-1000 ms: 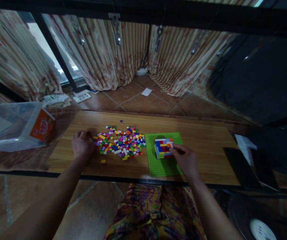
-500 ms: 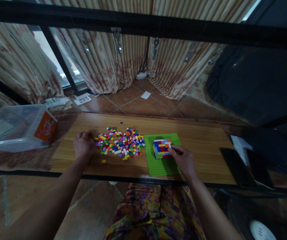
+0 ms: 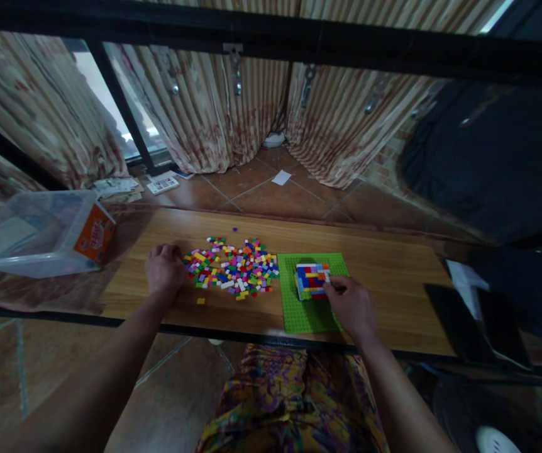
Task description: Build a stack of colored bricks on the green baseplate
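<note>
1. Pinched narrowly, the thumb and forefinger of the right hand (image 3: 352,306) close on the right edge of the brick block (image 3: 311,280); whether a loose piece sits between them is too small to tell.
2. That hand covers the block's near right corner, and the dim light blurs the single studs.
3. Low and roughly square, the brick block shows blue, red, white, yellow and orange patches on top and stands on the far half of the green baseplate (image 3: 306,314), which lies flat near the front edge of the table (image 3: 393,270).
4. Just left of the baseplate spreads a pile of loose bricks (image 3: 233,269) in many colours, with a single yellow brick (image 3: 200,301) apart on the near side.
5. At the pile's left edge rests the left hand (image 3: 164,269), fingers curled under, knuckles up; I cannot tell whether it holds anything.
6. Further left, a clear plastic tub (image 3: 30,233) lies tilted, with an orange label on its end, cut off by the frame.
7. At the right end, dark flat devices (image 3: 459,321) lie in shadow, hard to make out.
</note>
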